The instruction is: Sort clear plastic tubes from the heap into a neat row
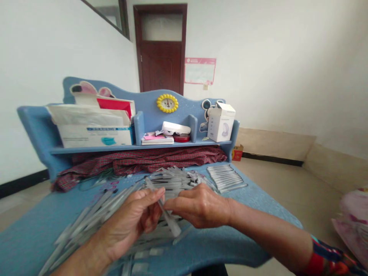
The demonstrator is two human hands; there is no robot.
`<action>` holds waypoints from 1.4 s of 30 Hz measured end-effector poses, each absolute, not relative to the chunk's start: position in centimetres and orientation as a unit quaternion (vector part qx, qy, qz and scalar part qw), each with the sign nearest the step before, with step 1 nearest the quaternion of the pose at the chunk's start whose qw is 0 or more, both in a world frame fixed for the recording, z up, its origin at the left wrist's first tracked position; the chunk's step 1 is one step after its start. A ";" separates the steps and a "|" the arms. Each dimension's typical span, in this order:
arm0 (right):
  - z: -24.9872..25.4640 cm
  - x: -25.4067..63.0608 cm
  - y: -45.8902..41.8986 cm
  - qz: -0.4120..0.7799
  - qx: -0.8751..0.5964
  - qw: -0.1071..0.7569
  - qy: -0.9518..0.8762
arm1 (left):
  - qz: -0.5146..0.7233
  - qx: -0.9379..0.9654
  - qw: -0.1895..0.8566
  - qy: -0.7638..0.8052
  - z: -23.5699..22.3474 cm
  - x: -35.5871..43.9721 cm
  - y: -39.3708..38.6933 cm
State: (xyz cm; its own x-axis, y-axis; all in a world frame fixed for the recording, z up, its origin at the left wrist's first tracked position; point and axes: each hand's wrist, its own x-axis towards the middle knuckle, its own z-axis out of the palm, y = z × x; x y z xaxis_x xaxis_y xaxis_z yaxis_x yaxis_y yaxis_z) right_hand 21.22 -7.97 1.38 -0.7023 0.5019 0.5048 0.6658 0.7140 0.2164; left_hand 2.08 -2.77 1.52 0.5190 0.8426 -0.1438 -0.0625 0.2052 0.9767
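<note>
Over a blue desk [253, 199], my left hand [129, 224] pinches a clear plastic tube [169, 222] that slants down to the right. My right hand [199, 205] is closed beside it, fingers meeting the left hand's at the tube's upper part. Under both hands lies a loose heap of similar clear tubes [94, 214], some with dark ends. A neat row of tubes [225, 177] lies flat at the desk's right.
A red plaid cloth [143, 161] is bunched under the desk's shelf [138, 147]. The shelf carries a mask box [94, 134], papers, a red tin and a white carton [220, 122]. A yellow clock [167, 103] sits on the backboard. A brown door [161, 57] stands behind.
</note>
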 end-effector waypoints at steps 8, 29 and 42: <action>2.8 19.3 -10.4 -0.349 -0.206 0.170 -0.898 | 0.203 0.608 0.705 0.302 0.9 2.0 -3.8; -2.6 33.8 -10.6 -0.162 -0.677 -0.166 -0.699 | 0.175 0.741 0.579 0.291 0.7 2.1 -3.6; -2.6 31.9 -11.9 -0.145 -0.725 -0.108 -0.664 | 0.172 0.766 0.553 0.278 0.7 1.8 -3.3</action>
